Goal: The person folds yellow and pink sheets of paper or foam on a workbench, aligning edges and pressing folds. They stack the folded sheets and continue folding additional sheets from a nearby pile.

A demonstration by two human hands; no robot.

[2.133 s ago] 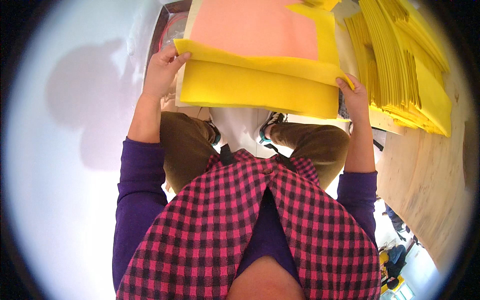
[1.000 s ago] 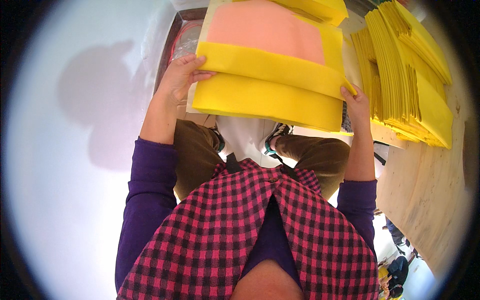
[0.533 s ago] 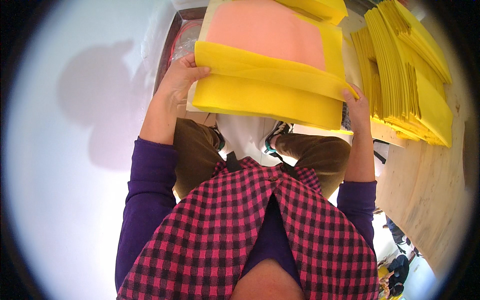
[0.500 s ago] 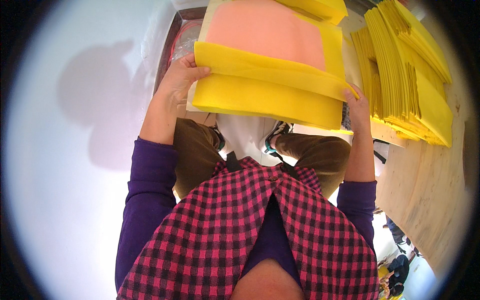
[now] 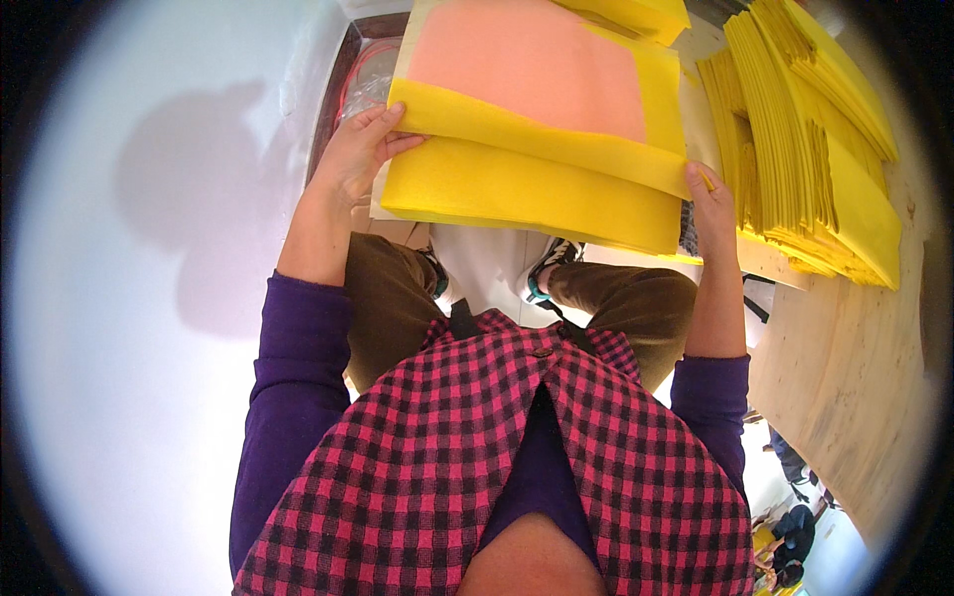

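Note:
A yellow fabric sheet has its near edge raised as a long band, overlapping the lower part of a flat salmon-pink panel. Below the band lies a thick stack of yellow fabric, its front edge toward me. My left hand grips the band's left end, thumb on the edge and fingers lower, by the stack. At the right end, my right hand pinches the band between thumb and fingers. A small yellow-orange bit shows at its fingertips; I cannot make out whether it is fabric or something else.
Folded yellow fabric pieces stand in piles on the wooden table at right. Another yellow stack sits at the far edge. A white wall rises at left. Clear plastic and a red cord lie beside the work.
My left hand has shifted its hold, the thumb now higher on the band's left end and the fingers more spread. The band has flattened slightly; my right hand stays at its end.

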